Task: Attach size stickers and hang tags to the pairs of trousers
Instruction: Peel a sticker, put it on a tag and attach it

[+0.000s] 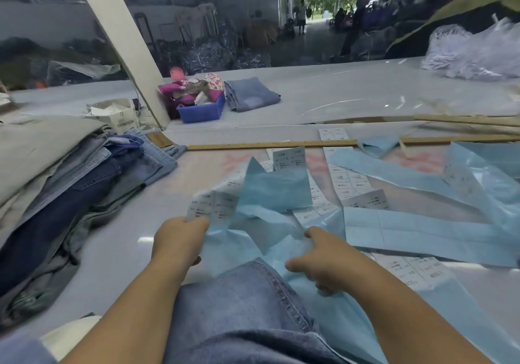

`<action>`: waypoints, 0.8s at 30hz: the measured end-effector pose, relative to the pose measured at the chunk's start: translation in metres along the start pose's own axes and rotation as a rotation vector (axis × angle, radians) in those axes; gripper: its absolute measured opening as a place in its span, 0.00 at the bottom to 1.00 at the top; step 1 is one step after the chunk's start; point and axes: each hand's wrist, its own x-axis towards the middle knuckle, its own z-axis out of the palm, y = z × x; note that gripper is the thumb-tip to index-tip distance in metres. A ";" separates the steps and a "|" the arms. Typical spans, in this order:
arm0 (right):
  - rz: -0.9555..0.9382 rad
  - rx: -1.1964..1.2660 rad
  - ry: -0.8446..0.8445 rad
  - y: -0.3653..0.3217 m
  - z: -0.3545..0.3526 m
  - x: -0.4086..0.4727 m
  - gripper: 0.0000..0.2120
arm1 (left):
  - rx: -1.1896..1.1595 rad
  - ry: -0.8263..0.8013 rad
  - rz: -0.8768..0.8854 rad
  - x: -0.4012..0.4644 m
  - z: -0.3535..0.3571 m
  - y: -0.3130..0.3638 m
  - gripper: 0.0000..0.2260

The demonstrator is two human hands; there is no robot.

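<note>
Left hand (180, 237) pinches the near end of a long white printed size-sticker strip on pale blue backing paper (213, 206), fingers curled round its edge, lifting it off the grey table (118, 251). Likely raised so the labels face up and one can be peeled. Right hand (323, 262) lies on the crumpled blue backing just right of that, index finger stretched forward and pressing the paper; the other fingers are blurred, so whether they grip anything I cannot tell. Judged as steadying the backing while the left pulls.

Folded mid-blue denim trousers (242, 301) lie at the near edge between both forearms, partly under the blue paper, placed close probably to take the next sticker. No sticker visible on them yet.

More white sticker sheets (351, 183) and spent blue backing strips (422, 234) are scattered right and centre. Stack of folded denim and grey trousers (64, 183) sits left. Long wooden ruler (270, 144) runs across beyond the sheets. Far side: blue plastic tub (201, 111), folded blue jeans (253, 93). No hang tags identifiable.
</note>
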 end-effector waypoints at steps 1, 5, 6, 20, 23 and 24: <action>-0.029 -0.050 0.026 0.000 -0.001 -0.001 0.24 | -0.024 0.014 0.005 0.001 0.000 -0.001 0.12; -0.153 -0.262 0.084 -0.004 -0.004 -0.004 0.12 | -0.077 0.051 0.034 0.007 0.002 -0.004 0.11; -0.162 -0.277 0.081 -0.004 -0.003 -0.004 0.09 | -0.084 0.041 0.044 0.008 0.003 -0.004 0.10; -0.448 -0.002 -0.053 -0.017 0.007 -0.014 0.09 | -0.007 -0.114 0.150 0.007 0.019 -0.006 0.11; -0.378 0.048 0.164 -0.018 0.002 -0.011 0.07 | -0.049 0.103 0.013 0.014 0.006 -0.008 0.17; -0.344 0.029 0.262 -0.018 -0.004 -0.010 0.07 | -0.046 0.162 -0.015 0.015 0.003 -0.008 0.18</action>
